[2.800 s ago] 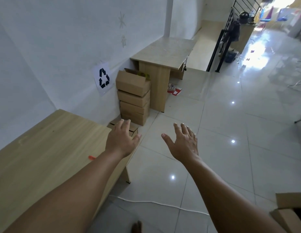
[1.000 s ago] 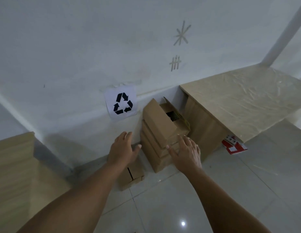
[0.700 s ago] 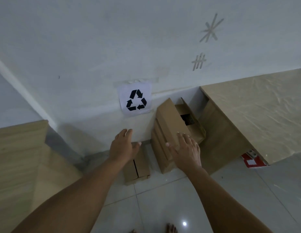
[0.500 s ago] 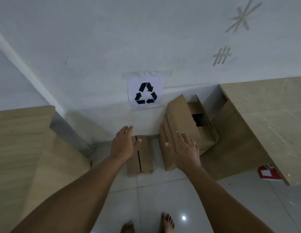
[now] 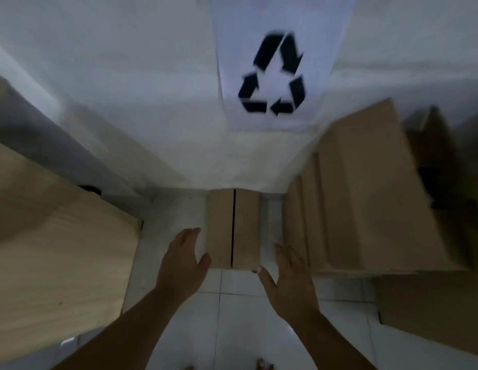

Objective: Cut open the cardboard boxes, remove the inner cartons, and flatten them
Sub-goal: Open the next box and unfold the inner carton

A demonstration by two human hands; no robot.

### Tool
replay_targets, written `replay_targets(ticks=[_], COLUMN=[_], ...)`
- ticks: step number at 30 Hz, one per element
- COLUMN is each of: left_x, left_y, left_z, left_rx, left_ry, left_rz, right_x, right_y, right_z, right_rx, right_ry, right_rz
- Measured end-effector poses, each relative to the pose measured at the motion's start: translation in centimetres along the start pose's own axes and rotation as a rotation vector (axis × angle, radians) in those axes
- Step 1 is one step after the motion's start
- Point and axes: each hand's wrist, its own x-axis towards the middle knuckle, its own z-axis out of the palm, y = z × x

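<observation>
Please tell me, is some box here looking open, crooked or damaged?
Yes. In the stack of cardboard boxes on the right, the top box is open: a flap stands up and its inside is dark. The small box on the floor, between the left hand and the right hand, lies closed and straight.

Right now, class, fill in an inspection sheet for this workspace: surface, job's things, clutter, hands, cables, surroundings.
Surface: white tiled floor, glossy.
Job's things: small cardboard box lying on the floor against the wall, dark seam down its top; stack of cardboard boxes to its right, top one seemingly open at its far end, blurred.
Clutter: nothing seen.
Hands: left hand and right hand both open, either side of the small box's near end; contact cannot be told.
Cables: nothing seen.
Surroundings: white wall with recycling sign; wooden table at left.
</observation>
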Motion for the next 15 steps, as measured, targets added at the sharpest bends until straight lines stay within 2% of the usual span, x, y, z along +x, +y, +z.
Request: replay_targets(ticks=[7, 10, 15], left_x=[8.6, 12.1, 16.2], left_y=[-10.4, -14.0, -18.8], left_z=[13.9, 19.1, 26.7], left_rx=[0.068, 0.107, 0.041], left_ry=[-0.052, -0.060, -0.099], left_rz=[-0.083, -0.098, -0.195], right_x=[10.2, 14.4, 19.2], right_y=[7.2, 9.9, 12.6], right_z=[16.1, 22.2, 29.8], right_rx=[-0.018, -0.029, 0.061], right_ry=[-0.098, -0.071, -0.025], right_rz=[0.034, 0.031, 0.107])
